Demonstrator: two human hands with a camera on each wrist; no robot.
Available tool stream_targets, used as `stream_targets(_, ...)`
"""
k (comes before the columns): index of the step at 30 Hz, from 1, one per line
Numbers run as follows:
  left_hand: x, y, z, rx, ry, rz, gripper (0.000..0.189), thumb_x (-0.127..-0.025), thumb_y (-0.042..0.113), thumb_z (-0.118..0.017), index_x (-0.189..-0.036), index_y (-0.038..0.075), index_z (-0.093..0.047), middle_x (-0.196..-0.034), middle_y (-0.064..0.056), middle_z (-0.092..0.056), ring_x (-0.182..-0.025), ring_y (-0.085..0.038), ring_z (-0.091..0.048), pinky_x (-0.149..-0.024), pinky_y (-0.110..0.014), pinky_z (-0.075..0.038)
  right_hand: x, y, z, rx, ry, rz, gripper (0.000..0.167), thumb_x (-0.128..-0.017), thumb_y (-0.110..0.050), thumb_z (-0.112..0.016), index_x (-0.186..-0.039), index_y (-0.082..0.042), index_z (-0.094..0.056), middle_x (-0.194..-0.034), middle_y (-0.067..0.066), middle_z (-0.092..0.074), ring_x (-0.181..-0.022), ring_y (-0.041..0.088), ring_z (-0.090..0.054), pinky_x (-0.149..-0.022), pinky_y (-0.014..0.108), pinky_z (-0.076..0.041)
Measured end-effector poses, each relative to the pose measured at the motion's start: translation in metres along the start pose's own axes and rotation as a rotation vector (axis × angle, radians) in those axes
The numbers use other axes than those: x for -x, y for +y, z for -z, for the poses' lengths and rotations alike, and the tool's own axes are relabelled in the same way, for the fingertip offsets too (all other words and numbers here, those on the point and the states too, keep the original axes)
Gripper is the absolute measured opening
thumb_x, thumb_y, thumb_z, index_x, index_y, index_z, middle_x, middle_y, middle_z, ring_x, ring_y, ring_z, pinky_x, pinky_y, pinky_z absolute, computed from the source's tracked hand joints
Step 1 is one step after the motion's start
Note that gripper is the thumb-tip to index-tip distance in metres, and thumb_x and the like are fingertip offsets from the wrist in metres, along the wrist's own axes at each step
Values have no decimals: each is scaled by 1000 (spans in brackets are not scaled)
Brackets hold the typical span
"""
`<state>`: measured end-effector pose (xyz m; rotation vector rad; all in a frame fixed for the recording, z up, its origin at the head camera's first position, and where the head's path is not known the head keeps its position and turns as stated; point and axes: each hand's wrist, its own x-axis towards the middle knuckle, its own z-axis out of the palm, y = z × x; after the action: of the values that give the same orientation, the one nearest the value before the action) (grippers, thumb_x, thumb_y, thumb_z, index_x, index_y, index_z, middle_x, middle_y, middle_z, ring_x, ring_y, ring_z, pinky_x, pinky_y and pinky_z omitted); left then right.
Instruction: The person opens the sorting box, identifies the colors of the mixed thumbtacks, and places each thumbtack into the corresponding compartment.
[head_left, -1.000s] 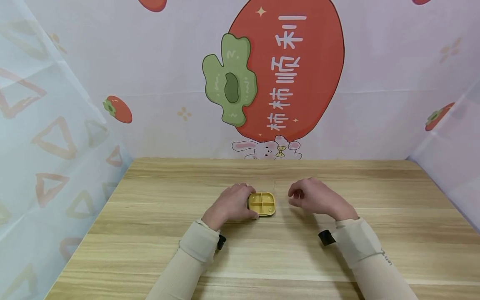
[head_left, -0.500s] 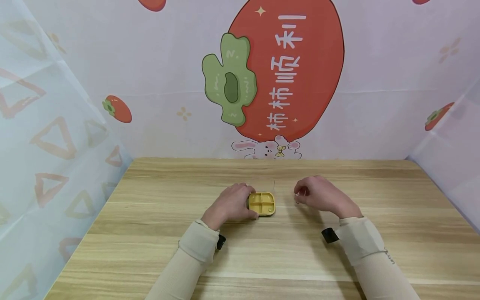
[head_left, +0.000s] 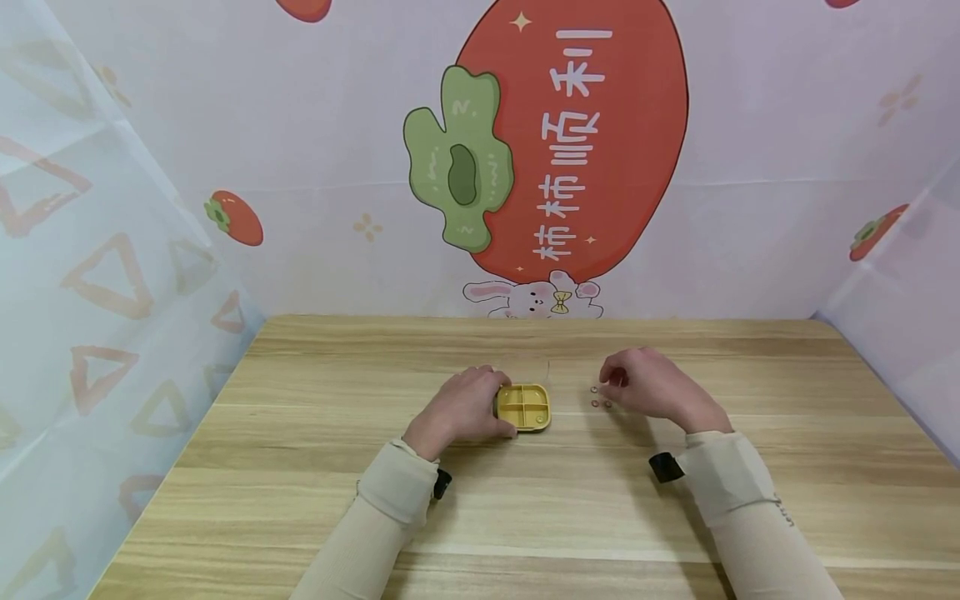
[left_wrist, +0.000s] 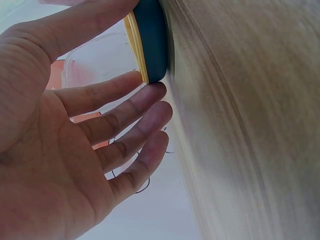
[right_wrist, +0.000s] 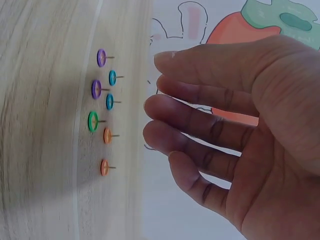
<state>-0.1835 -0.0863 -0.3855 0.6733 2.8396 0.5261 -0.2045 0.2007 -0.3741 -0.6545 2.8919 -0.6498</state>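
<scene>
A small box [head_left: 525, 407] with a yellow divided inside lies on the table; the left wrist view shows its dark teal outer wall [left_wrist: 151, 42]. My left hand [head_left: 467, 406] holds it at the left side between thumb and index finger, the other fingers spread. A clear lid [left_wrist: 97, 62] stands raised at the back. One small round thing sits in the near right compartment. Several thumbtacks [right_wrist: 93, 121], purple, blue, green and orange, lie pins up on the table. My right hand [head_left: 643, 386] hovers by them, fingers loosely bent, nothing visible between them.
The wooden table [head_left: 480, 517] reaches back to a printed backdrop [head_left: 337, 167] with a large persimmon. Patterned cloth [head_left: 97, 317] hangs at the left side, and pale cloth at the right.
My right hand has moved rightward, away from the box, and several thumbtacks have come into view beside it. The left hand and box have stayed in place.
</scene>
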Motion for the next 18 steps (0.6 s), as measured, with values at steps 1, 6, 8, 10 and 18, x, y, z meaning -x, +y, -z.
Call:
stream_targets(1, 0, 0, 0, 1, 0, 1, 65, -76, 37, -90, -127, 4, -66, -113, -8, -65, -100, -24, -57, -91, -42, -48, 0, 1, 0, 5, 5, -5, 4, -87, -11, -77, -88, -9, -75, -78, -3, -65, -73, 16, -57, -69, 34, -49)
stream_targets(6, 1, -1, 0, -3, -4, 4, 65, -77, 37, -89, -128, 4, -66, -114, -8, -65, -100, -24, -57, -92, -43, -48, 1, 6, 2, 16, 8, -21, 3, -86, -9, -77, -86, -10, -74, -78, -3, -65, -74, 16, -57, -70, 35, -49)
stream_targets(8, 1, -1, 0, -5, -5, 3, 66, -77, 37, -89, -128, 4, -66, -114, -8, -65, -100, -24, -57, -91, -43, -48, 2, 7, 2, 17, 4, -21, 4, -86, -8, -76, -84, -11, -74, -78, -4, -64, -73, 15, -57, -70, 35, -49)
stream_targets(10, 1, -1, 0, -6, -6, 3, 66, -77, 37, -89, -128, 4, -66, -114, -8, -65, -99, -24, -57, -91, -43, -48, 3, 8, 2, 16, 0, -25, 5, -86, -9, -76, -84, -13, -74, -77, -4, -64, -73, 15, -56, -70, 35, -48)
stream_targets(18, -1, -1, 0, -6, -4, -1, 66, -77, 38, -89, -129, 4, -65, -113, -8, -65, -97, -23, -56, -89, -41, -48, 5, 12, 1, 1, -8, -20, 6, -86, -9, -79, -83, -12, -74, -76, -4, -63, -71, 15, -55, -68, 34, -48)
